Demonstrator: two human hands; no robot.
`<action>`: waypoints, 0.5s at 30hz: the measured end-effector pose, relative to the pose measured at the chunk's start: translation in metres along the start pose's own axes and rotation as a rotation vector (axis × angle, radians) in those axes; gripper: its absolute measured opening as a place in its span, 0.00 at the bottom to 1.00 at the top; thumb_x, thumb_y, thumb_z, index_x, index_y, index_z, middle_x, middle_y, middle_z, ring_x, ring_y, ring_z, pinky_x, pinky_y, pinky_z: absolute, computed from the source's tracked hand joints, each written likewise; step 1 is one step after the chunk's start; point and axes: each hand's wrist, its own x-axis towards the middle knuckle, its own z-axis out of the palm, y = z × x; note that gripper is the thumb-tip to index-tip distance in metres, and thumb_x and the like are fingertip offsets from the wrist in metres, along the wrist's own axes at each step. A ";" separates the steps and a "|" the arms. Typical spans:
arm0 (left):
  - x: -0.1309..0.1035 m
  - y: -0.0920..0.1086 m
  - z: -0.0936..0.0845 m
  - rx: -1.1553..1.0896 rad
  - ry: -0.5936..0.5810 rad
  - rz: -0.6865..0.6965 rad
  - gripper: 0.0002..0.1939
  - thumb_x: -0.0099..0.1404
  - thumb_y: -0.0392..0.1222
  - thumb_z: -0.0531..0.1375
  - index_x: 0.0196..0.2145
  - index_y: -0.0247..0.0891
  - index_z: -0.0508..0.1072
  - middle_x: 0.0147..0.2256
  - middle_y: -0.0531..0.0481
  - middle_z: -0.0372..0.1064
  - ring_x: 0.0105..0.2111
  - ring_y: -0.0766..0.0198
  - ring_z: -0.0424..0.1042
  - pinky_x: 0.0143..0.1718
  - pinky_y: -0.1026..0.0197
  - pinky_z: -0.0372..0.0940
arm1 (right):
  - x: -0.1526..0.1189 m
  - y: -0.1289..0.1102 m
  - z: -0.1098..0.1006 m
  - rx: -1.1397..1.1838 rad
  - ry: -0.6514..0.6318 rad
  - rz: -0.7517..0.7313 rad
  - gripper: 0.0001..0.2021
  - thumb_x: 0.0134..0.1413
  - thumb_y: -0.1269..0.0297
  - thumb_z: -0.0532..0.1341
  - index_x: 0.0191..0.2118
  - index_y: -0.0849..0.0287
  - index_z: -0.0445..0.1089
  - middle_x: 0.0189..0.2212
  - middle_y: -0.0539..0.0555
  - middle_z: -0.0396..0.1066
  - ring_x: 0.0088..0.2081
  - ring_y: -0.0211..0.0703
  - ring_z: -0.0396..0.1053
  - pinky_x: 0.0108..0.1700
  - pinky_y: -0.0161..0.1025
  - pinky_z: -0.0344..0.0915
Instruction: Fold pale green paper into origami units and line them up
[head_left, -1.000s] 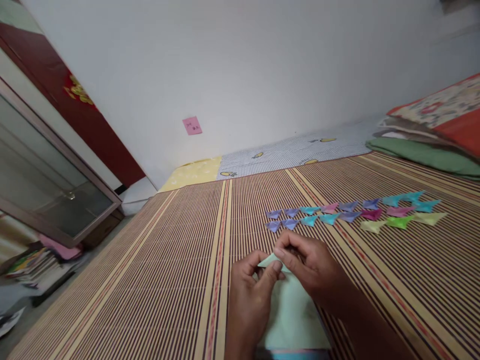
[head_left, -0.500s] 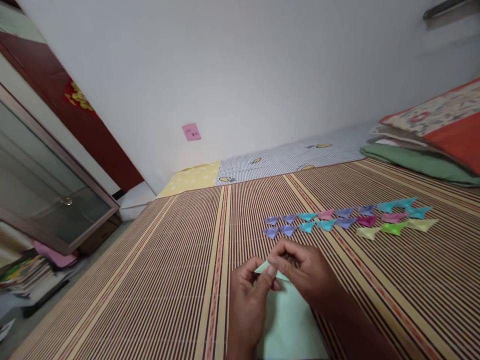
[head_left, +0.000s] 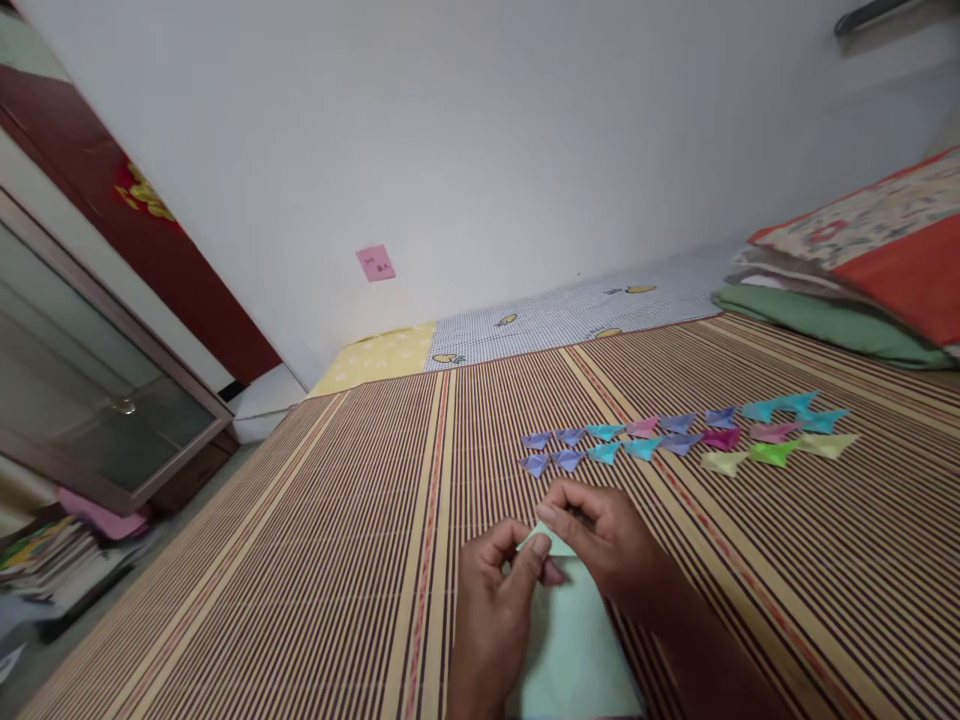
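On a mat (head_left: 337, 540), pinching folded paper (head_left: 553, 543) in both hands (head_left: 491, 600) (head_left: 606, 545) by a green sheet (head_left: 579, 640), with paper shapes (head_left: 681, 443) nearer the far edge.

Open mat (head_left: 322, 560) leftward, paper shapes (head_left: 681, 444) ahead

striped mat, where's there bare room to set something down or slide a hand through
Widest: the striped mat left of the left hand, reaching up to the yellow cloth. Another patch lies right of the right hand, nearer than the folded paper pieces. It is crowded among those pieces, and where both hands hold the green paper above the pale green sheet.
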 end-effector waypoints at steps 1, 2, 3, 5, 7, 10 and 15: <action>0.000 0.001 0.001 -0.001 -0.001 0.002 0.20 0.69 0.51 0.61 0.24 0.36 0.74 0.24 0.49 0.73 0.28 0.62 0.69 0.34 0.63 0.61 | 0.000 0.000 0.000 0.005 0.004 0.003 0.17 0.65 0.55 0.58 0.25 0.57 0.63 0.21 0.46 0.58 0.25 0.37 0.56 0.28 0.36 0.53; 0.000 0.001 0.001 -0.005 0.001 0.004 0.20 0.70 0.51 0.60 0.24 0.36 0.75 0.24 0.49 0.74 0.28 0.61 0.70 0.34 0.63 0.62 | 0.000 0.001 0.000 0.007 0.007 0.005 0.18 0.65 0.55 0.58 0.25 0.57 0.63 0.21 0.46 0.58 0.25 0.37 0.56 0.28 0.36 0.53; 0.001 0.002 0.002 -0.009 0.002 0.003 0.21 0.70 0.51 0.59 0.23 0.36 0.75 0.24 0.48 0.74 0.28 0.61 0.70 0.35 0.62 0.62 | -0.001 0.001 -0.001 0.010 0.005 0.007 0.18 0.65 0.54 0.57 0.25 0.57 0.63 0.21 0.46 0.58 0.25 0.37 0.56 0.28 0.36 0.53; 0.002 0.003 0.002 -0.027 -0.003 -0.005 0.23 0.72 0.52 0.57 0.23 0.36 0.76 0.23 0.47 0.75 0.27 0.62 0.70 0.35 0.62 0.63 | -0.001 0.002 -0.001 0.031 -0.013 0.011 0.18 0.66 0.53 0.57 0.26 0.57 0.64 0.20 0.46 0.60 0.25 0.37 0.58 0.28 0.36 0.54; 0.003 0.002 0.002 -0.058 -0.017 -0.032 0.23 0.70 0.52 0.58 0.23 0.36 0.76 0.23 0.47 0.75 0.26 0.62 0.70 0.35 0.62 0.63 | -0.001 0.002 0.000 0.041 -0.009 0.010 0.18 0.66 0.53 0.58 0.26 0.57 0.64 0.20 0.46 0.60 0.24 0.37 0.58 0.28 0.36 0.54; 0.005 -0.001 0.002 -0.121 0.003 -0.079 0.17 0.64 0.51 0.66 0.25 0.35 0.76 0.23 0.48 0.75 0.26 0.62 0.71 0.33 0.63 0.64 | -0.001 0.002 0.002 0.032 0.019 0.006 0.18 0.65 0.54 0.59 0.25 0.58 0.64 0.20 0.46 0.59 0.24 0.37 0.56 0.27 0.36 0.53; 0.007 -0.010 -0.004 -0.276 0.195 -0.076 0.14 0.61 0.48 0.69 0.26 0.35 0.75 0.22 0.52 0.72 0.26 0.66 0.68 0.32 0.66 0.62 | 0.002 0.003 0.001 0.174 0.032 -0.002 0.19 0.69 0.50 0.54 0.33 0.59 0.72 0.26 0.49 0.68 0.28 0.38 0.63 0.31 0.36 0.59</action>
